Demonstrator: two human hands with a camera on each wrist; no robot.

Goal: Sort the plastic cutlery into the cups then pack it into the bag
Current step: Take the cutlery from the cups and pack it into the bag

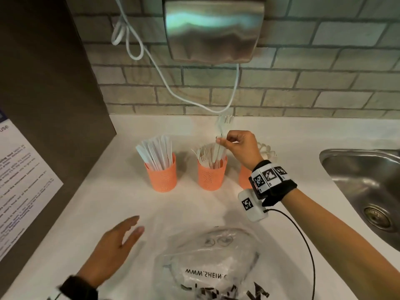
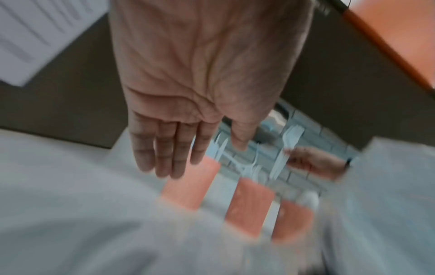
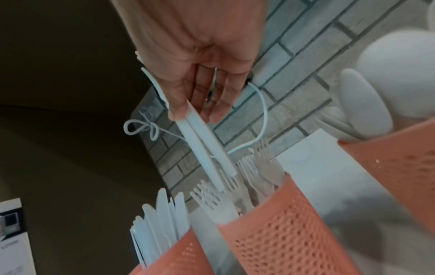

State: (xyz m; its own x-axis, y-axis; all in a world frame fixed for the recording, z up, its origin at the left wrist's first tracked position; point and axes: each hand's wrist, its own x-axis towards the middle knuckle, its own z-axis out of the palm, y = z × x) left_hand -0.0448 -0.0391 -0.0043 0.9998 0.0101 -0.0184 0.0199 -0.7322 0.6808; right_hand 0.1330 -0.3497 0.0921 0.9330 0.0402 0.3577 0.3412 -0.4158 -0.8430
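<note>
Three orange perforated cups stand in a row on the white counter (image 1: pixel 292 137). The left cup (image 1: pixel 162 178) holds knives, the middle cup (image 1: pixel 211 176) forks, and the right cup (image 1: pixel 244 179), partly hidden behind my wrist, spoons (image 1: pixel 268 151). My right hand (image 1: pixel 221 140) pinches two white forks (image 1: pixel 221 126) by their handles, tines up, just above the middle cup (image 3: pixel 282 232); the handles (image 3: pixel 204 148) point down among the forks. My left hand (image 1: pixel 129 230) hovers open, palm down, left of the clear plastic bag (image 1: pixel 207 256) at the front.
A steel sink (image 1: pixel 357 169) is set into the counter at the right. A hand dryer (image 1: pixel 214 29) hangs on the brick wall, its white cord (image 1: pixel 164 79) drooping to the counter's back edge. A dark panel (image 1: pixel 54 94) with a printed notice (image 1: pixel 21 180) closes off the left.
</note>
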